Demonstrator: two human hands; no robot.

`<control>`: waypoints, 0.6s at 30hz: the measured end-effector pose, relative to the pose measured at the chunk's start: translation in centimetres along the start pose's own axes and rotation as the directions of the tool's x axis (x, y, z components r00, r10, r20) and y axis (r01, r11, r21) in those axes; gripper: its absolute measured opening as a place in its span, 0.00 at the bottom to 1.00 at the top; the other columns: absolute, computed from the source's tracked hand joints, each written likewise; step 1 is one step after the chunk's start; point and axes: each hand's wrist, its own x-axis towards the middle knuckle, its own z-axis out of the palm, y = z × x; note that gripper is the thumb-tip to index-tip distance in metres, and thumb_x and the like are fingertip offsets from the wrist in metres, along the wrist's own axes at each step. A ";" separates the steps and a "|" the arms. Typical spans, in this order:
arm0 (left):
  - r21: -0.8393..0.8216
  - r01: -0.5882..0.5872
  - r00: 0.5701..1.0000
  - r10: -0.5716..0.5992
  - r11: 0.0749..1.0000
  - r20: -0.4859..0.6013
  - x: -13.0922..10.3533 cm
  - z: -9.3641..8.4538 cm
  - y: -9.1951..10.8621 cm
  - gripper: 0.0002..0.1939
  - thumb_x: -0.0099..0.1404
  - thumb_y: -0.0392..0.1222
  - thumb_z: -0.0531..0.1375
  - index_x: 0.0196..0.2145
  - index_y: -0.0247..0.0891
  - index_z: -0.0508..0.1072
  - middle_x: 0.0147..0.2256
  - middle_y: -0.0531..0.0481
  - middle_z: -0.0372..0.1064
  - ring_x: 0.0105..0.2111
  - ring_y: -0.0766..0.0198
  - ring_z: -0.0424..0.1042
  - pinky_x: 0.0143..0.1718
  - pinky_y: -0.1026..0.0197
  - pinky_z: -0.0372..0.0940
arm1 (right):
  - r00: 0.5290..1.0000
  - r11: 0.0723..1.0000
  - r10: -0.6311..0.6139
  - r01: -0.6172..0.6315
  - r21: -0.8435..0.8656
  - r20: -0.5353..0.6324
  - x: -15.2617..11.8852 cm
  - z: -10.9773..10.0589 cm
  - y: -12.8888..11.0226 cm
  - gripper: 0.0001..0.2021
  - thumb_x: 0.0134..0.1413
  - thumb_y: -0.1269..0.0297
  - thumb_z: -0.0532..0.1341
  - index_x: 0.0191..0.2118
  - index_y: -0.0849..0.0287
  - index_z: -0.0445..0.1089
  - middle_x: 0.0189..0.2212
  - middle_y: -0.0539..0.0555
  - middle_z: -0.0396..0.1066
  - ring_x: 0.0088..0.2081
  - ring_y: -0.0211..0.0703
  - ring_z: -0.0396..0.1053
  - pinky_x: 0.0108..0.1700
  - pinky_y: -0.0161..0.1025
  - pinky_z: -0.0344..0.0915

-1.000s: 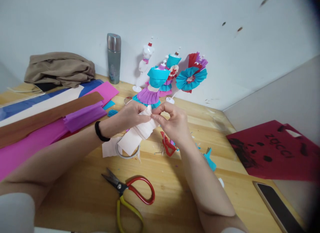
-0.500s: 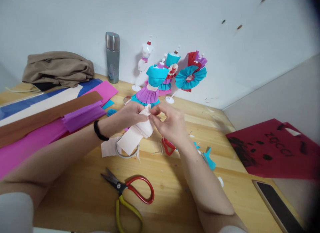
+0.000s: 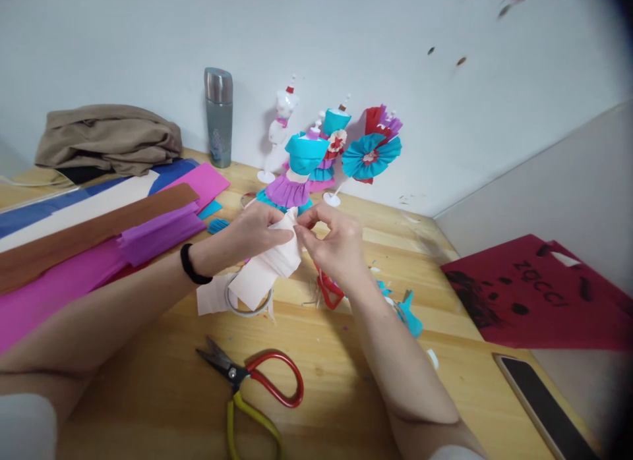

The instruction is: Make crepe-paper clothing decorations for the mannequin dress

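Observation:
A strip of pale pink crepe paper [image 3: 262, 275] is bunched into small folds at its upper end. My left hand [image 3: 252, 232], with a black band at the wrist, is closed on that strip between thumb and fingers. At the gathered edge, my right hand [image 3: 336, 239] pinches the same paper with thumb and forefinger. The strip's loose end hangs over a roll of tape [image 3: 247, 312] lying on the table. Just behind my hands stands a small dress form [image 3: 306, 155] in a turquoise top and a pleated purple and turquoise skirt.
Scissors [image 3: 232, 373] with red and yellow handles lie partly spread in front. Coloured paper sheets [image 3: 99, 242] cover the left side. A flask [image 3: 219, 117] and brown cloth [image 3: 111, 137] stand behind. To the right are turquoise scraps [image 3: 409, 315], a red bag [image 3: 539, 295] and a phone [image 3: 548, 407].
The whole view has shifted slightly. Both hands keep their pinch on the pale pink paper, with barely any movement.

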 end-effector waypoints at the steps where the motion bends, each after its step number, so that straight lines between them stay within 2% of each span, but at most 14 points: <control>1: 0.001 -0.002 1.000 0.002 1.000 -0.004 0.0 0.0 0.1 0.13 0.57 0.34 0.56 0.16 0.34 0.63 0.18 0.56 0.56 0.19 0.72 0.56 0.21 0.66 0.47 | 1.000 1.000 0.001 -0.001 0.004 0.009 0.0 0.0 -0.1 0.07 0.47 0.74 0.59 0.25 0.55 0.65 0.23 0.48 0.70 0.28 0.40 0.68 0.36 0.40 0.64; 5: -0.027 0.014 1.000 -0.013 1.000 0.018 0.1 -0.1 0.1 0.12 0.57 0.32 0.57 0.16 0.34 0.64 0.18 0.55 0.58 0.20 0.71 0.58 0.21 0.66 0.49 | 0.996 0.997 0.047 -0.051 0.065 0.070 0.0 -0.4 -0.3 0.07 0.47 0.75 0.59 0.24 0.55 0.67 0.24 0.48 0.72 0.28 0.40 0.69 0.36 0.39 0.64; 10: -0.195 0.086 0.987 -0.057 0.977 0.151 0.1 -0.3 -0.2 0.11 0.60 0.36 0.57 0.21 0.33 0.70 0.21 0.51 0.66 0.22 0.69 0.63 0.21 0.67 0.54 | 0.990 0.988 0.047 -0.065 0.143 0.129 0.2 -0.9 0.1 0.07 0.48 0.74 0.62 0.24 0.57 0.68 0.24 0.47 0.72 0.29 0.39 0.70 0.36 0.38 0.64; 14: -0.269 0.098 0.985 -0.056 0.958 0.160 0.3 -0.1 -0.8 0.11 0.59 0.40 0.59 0.21 0.33 0.70 0.18 0.53 0.62 0.18 0.71 0.60 0.19 0.68 0.51 | 0.984 0.990 0.030 -0.053 0.128 0.174 0.2 -1.1 0.2 0.04 0.49 0.72 0.64 0.27 0.57 0.70 0.26 0.48 0.73 0.30 0.40 0.70 0.37 0.39 0.65; 18: -0.355 0.114 0.977 -0.040 0.928 0.210 0.3 0.1 -1.1 0.10 0.56 0.42 0.60 0.23 0.32 0.70 0.20 0.52 0.63 0.19 0.71 0.61 0.19 0.69 0.52 | 0.987 0.996 0.008 -0.023 0.090 0.160 0.1 -1.1 0.2 0.03 0.49 0.72 0.63 0.29 0.57 0.71 0.26 0.49 0.74 0.30 0.40 0.71 0.37 0.38 0.65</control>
